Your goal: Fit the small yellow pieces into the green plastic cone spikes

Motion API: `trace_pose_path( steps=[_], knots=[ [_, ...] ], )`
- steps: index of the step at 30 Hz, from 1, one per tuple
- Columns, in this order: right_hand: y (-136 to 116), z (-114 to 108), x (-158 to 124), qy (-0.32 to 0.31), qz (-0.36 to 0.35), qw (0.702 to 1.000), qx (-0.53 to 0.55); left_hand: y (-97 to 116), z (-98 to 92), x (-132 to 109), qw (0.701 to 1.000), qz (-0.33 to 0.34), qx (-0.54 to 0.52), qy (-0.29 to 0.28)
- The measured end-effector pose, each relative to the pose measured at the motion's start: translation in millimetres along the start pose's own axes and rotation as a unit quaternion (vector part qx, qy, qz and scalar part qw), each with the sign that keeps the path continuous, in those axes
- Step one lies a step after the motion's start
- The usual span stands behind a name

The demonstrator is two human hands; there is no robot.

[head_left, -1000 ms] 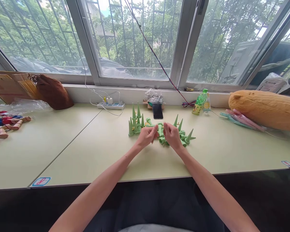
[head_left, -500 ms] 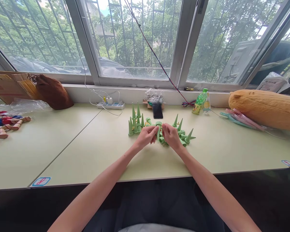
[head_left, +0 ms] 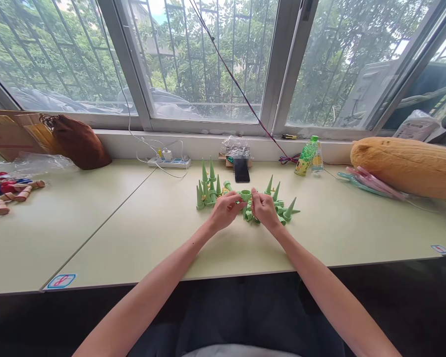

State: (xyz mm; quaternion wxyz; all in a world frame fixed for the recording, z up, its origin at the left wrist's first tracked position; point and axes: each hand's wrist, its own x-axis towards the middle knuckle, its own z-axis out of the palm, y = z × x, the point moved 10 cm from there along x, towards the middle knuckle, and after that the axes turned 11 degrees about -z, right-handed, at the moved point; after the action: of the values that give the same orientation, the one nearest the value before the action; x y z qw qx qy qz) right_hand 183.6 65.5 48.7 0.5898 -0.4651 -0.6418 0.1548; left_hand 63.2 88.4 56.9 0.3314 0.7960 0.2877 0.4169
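Note:
A green plastic cone [head_left: 246, 196] is held between both hands at the middle of the pale table [head_left: 141, 233], its open round end up. My left hand [head_left: 226, 210] pinches it from the left, fingers closed. My right hand [head_left: 263, 209] pinches it from the right, fingers closed too. Several green cones [head_left: 206, 189] stand upright just left of the hands. More green cones [head_left: 284, 207] lie and stand to the right, behind my right hand.
A black phone [head_left: 241, 171] leans behind the cones, with a power strip [head_left: 170, 161] to its left. A green bottle [head_left: 305, 156] and an orange plush cushion [head_left: 409, 167] lie right. A brown bag [head_left: 78, 144] and wooden toys [head_left: 7, 193] sit left.
The cone in my hands has been turned from pointing down to showing its open end on top. The hands stayed in the same spot over the pile.

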Motion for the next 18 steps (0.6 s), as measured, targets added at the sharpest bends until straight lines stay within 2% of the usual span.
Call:
trace_pose_path(
  steps=[5,9,14,18],
  knots=[
    [-0.9,-0.1,0.3,-0.001,-0.004,1.0,0.0,9.1,-2.5,-3.5,0.996,0.059,0.064,0.011],
    [-1.2,-0.1,0.3,0.009,-0.006,1.0,0.014,11.9,-2.4,-3.3,0.995,0.063,0.079,0.017],
    [-0.8,-4.1,-0.1,0.037,-0.015,0.999,0.018,3.0,-4.3,0.3,0.997,-0.005,0.059,0.043],
    [-2.8,-6.2,-0.2,0.041,-0.031,0.999,0.014,-9.0,-11.5,2.2,0.994,-0.088,-0.019,0.062]
  ],
)
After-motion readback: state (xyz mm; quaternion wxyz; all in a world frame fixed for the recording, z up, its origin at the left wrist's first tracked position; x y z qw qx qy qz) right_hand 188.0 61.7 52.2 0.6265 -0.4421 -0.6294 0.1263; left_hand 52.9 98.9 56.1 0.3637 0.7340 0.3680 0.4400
